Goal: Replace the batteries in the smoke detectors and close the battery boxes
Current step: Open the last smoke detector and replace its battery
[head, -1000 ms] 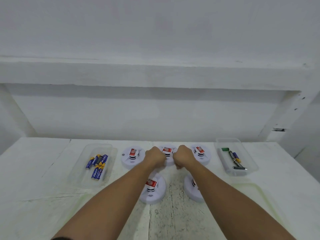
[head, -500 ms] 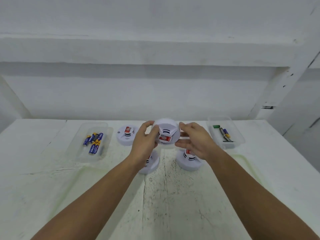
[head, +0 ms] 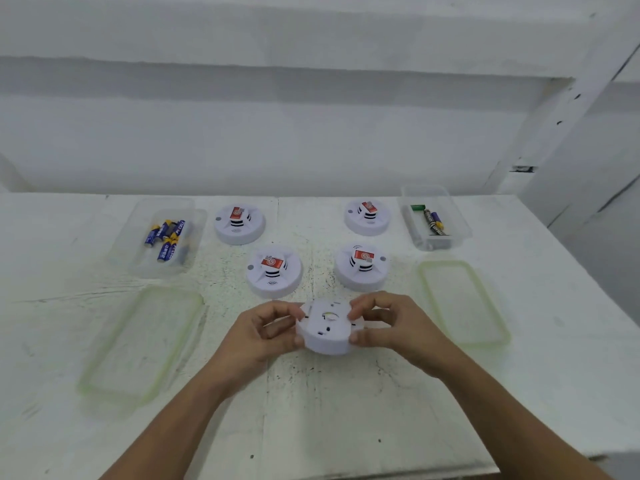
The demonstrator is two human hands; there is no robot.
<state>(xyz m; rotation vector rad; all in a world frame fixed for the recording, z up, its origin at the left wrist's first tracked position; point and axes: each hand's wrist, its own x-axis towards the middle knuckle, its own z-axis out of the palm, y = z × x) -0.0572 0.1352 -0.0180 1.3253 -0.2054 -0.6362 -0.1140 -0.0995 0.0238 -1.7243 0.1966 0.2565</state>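
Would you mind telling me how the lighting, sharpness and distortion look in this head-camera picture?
Head view: soft, even light, faint shadows only; wide-angle bending curves the table edge and wall lines; the held smoke detector and both hands look slightly soft, while the blue batteries remain readable as shapes, print illegible.

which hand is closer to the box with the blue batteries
Left. The left hand grips the held smoke detector on the side facing the box of blue batteries; the right hand grips its opposite side, farther away.
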